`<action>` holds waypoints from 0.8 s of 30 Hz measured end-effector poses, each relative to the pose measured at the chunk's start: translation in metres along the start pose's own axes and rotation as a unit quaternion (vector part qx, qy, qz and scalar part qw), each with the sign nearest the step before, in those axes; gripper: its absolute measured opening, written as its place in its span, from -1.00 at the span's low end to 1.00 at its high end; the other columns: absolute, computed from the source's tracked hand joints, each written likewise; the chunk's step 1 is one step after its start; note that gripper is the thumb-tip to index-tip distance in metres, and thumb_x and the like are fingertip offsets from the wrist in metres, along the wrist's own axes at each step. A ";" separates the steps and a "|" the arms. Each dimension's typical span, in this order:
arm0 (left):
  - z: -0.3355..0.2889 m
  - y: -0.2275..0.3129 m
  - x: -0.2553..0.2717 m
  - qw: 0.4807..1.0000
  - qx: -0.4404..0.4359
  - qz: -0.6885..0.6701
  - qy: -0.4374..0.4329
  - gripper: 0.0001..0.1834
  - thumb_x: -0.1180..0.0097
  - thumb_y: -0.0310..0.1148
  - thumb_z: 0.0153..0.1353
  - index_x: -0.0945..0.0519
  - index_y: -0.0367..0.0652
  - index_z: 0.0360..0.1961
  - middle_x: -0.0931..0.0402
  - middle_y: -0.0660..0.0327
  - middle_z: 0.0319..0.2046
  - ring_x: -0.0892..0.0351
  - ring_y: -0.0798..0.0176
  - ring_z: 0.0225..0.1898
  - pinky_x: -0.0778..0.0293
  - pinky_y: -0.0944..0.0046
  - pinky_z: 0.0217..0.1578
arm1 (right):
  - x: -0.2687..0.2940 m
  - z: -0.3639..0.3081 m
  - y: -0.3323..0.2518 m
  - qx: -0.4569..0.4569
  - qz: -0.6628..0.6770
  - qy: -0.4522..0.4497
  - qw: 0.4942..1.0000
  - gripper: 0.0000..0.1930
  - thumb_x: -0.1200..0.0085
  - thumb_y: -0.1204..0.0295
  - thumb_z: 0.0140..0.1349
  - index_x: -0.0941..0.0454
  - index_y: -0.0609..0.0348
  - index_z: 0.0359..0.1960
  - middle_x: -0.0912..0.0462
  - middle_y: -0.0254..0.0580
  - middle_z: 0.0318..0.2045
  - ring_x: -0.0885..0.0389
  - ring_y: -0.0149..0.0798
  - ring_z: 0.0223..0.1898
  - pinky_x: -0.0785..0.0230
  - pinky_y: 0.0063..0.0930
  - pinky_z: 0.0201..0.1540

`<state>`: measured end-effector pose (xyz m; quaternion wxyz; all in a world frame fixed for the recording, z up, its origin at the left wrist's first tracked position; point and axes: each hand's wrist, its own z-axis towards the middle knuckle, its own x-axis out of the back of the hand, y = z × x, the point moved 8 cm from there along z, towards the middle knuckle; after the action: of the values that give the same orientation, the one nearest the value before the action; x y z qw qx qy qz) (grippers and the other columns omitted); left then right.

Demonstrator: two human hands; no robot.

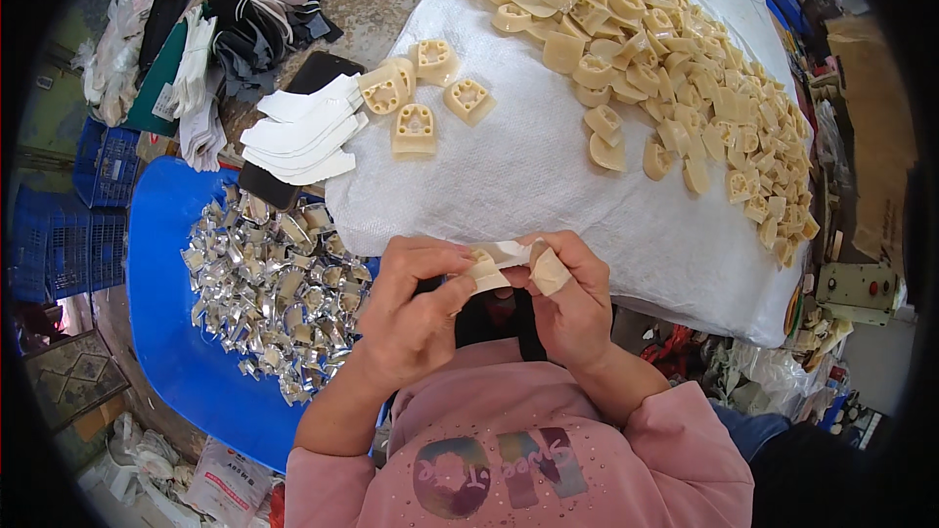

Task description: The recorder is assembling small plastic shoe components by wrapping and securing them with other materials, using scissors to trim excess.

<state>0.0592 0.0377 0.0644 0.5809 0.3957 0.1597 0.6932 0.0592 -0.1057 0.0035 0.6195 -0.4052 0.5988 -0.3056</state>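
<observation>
My left hand is closed around a small beige plastic shoe heel at the near edge of the white-covered table. A white strip stretches from that heel toward my right hand. Pinched in the right fingers is a folded cream-coloured piece; whether it is the strip's other end I cannot tell. Beyond my hands stand several loose beige heels, hollow sides showing. Left of them lies a fanned stack of curved white strips, partly over a dark flat phone-like object.
A large pile of beige heels covers the right of the white woven sheet. To my left, a blue basin holds many silver-wrapped heels. Gloves and cloth scraps lie at the far left, near blue crates.
</observation>
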 end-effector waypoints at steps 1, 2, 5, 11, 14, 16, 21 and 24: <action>0.000 -0.002 -0.001 1.000 0.001 -0.002 0.000 -0.81 -0.14 -0.64 0.07 -0.45 -0.22 -0.31 -0.48 0.01 -0.31 -0.52 0.04 -0.33 -0.45 0.22 -0.35 | -0.001 0.001 0.000 0.000 -0.001 0.001 1.000 -0.77 0.21 0.50 0.36 -0.41 0.39 -0.07 -0.56 -0.11 -0.20 -0.56 -0.36 -0.17 -0.44 -0.52 -0.09; 0.000 0.000 -0.003 0.999 -0.023 0.031 -0.004 -0.78 -0.13 -0.67 -0.04 -0.48 -0.26 -0.32 -0.47 0.02 -0.30 -0.51 0.04 -0.33 -0.44 0.21 -0.38 | -0.003 0.002 -0.003 0.002 -0.034 0.005 0.999 -0.76 0.22 0.50 0.35 -0.43 0.41 -0.08 -0.56 -0.09 -0.19 -0.56 -0.36 -0.17 -0.44 -0.51 -0.10; 0.001 0.007 -0.009 0.994 -0.053 0.090 -0.005 -0.73 -0.12 -0.70 -0.16 -0.51 -0.31 -0.33 -0.45 0.04 -0.31 -0.48 0.05 -0.35 -0.41 0.21 -0.43 | -0.013 0.006 -0.006 0.012 -0.083 0.008 0.996 -0.75 0.22 0.51 0.33 -0.46 0.42 -0.10 -0.57 -0.06 -0.18 -0.57 -0.35 -0.18 -0.44 -0.51 -0.11; 0.004 0.006 -0.015 0.989 -0.012 0.148 -0.020 -0.68 -0.13 -0.74 -0.20 -0.49 -0.33 -0.32 -0.43 0.05 -0.35 -0.46 0.07 -0.38 -0.39 0.23 -0.44 | -0.014 0.012 -0.015 0.003 -0.304 -0.032 0.952 -0.76 0.14 0.47 0.29 -0.47 0.36 -0.12 -0.62 -0.13 -0.26 -0.58 -0.37 -0.22 -0.42 -0.49 -0.17; 0.003 -0.006 -0.011 0.996 0.045 0.072 -0.009 -0.78 -0.13 -0.73 -0.08 -0.45 -0.31 -0.37 -0.45 0.04 -0.34 -0.49 0.07 -0.35 -0.42 0.24 -0.40 | -0.006 0.021 -0.012 -0.024 -0.328 -0.071 0.942 -0.75 0.10 0.40 0.29 -0.46 0.33 -0.12 -0.62 -0.15 -0.27 -0.57 -0.39 -0.22 -0.40 -0.48 -0.15; 0.000 -0.013 -0.007 0.997 0.083 0.007 -0.001 -0.84 -0.13 -0.70 0.02 -0.43 -0.28 -0.41 -0.47 0.03 -0.34 -0.51 0.07 -0.32 -0.44 0.24 -0.35 | -0.003 0.031 -0.007 -0.048 -0.215 -0.139 0.966 -0.72 0.05 0.37 0.29 -0.45 0.33 -0.08 -0.61 -0.17 -0.26 -0.56 -0.37 -0.18 -0.39 -0.47 -0.12; 0.004 -0.003 -0.013 0.990 0.045 -0.125 -0.047 -0.81 -0.12 -0.74 -0.01 -0.39 -0.28 -0.48 -0.50 0.02 -0.32 -0.57 0.03 -0.25 -0.50 0.22 -0.27 | -0.010 0.033 -0.007 -0.124 -0.112 -0.196 0.966 -0.59 -0.26 0.50 0.07 -0.43 0.33 -0.05 -0.58 -0.16 -0.25 -0.53 -0.38 -0.17 -0.43 -0.45 -0.04; 0.001 0.003 -0.017 0.992 0.010 -0.104 -0.072 -0.82 -0.10 -0.76 -0.03 -0.40 -0.30 -0.47 -0.48 0.01 -0.31 -0.55 0.07 -0.29 -0.48 0.25 -0.35 | -0.009 0.032 -0.004 -0.113 -0.170 -0.198 0.959 -0.65 -0.29 0.50 0.04 -0.48 0.28 -0.13 -0.57 -0.18 -0.21 -0.58 -0.36 -0.17 -0.48 -0.48 -0.11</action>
<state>0.0586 0.0204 0.0609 0.6555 0.4316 0.1649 0.5974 0.0906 -0.0952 0.0100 0.6144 -0.6210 0.4172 -0.2506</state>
